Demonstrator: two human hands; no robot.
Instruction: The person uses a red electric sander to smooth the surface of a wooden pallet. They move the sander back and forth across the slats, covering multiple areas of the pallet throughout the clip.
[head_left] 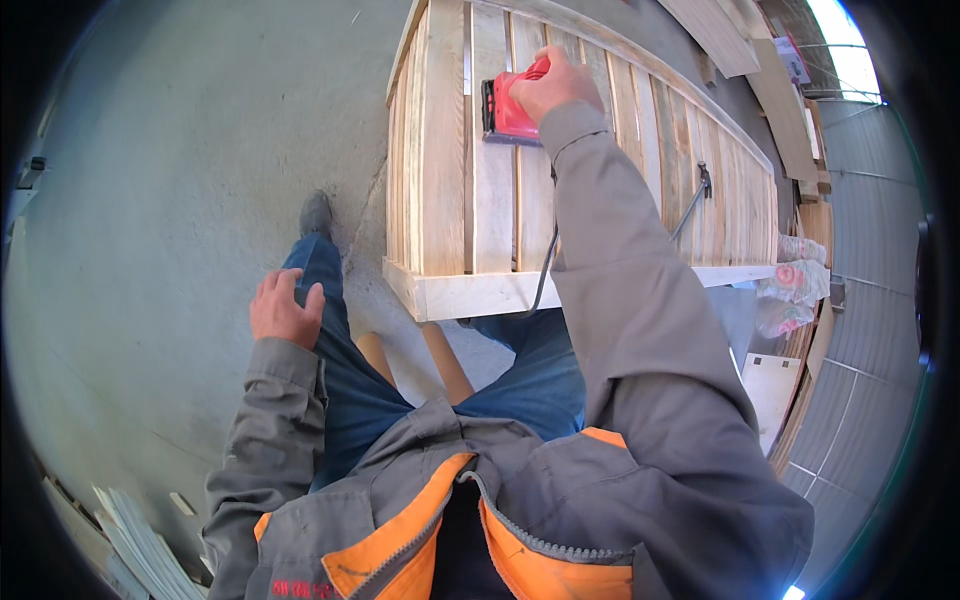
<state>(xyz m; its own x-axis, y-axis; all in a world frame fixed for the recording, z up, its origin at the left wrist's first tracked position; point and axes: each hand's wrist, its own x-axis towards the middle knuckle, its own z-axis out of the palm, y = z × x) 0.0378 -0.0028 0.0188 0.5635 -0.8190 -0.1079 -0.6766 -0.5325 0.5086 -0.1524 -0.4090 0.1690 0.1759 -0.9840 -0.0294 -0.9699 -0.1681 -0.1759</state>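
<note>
My right hand (562, 84) is wrapped round a red electric sander (513, 112), which rests on the slatted top of a long wooden crate (445, 150). The sander's dark cord (546, 268) hangs down over the crate's near edge, partly hidden by my sleeve. My left hand (287, 306) lies on my left thigh, its fingers loosely spread, holding nothing. Farther right on the slats a claw hammer (704, 182) lies with its head away from me.
Planks and boards (715, 35) are stacked beyond the crate at the right. Plastic-wrapped bundles (795, 285) sit off the crate's right end, near a grey corrugated wall (880, 260). Long pale strips (145, 540) lie at the lower left on the concrete floor (180, 180).
</note>
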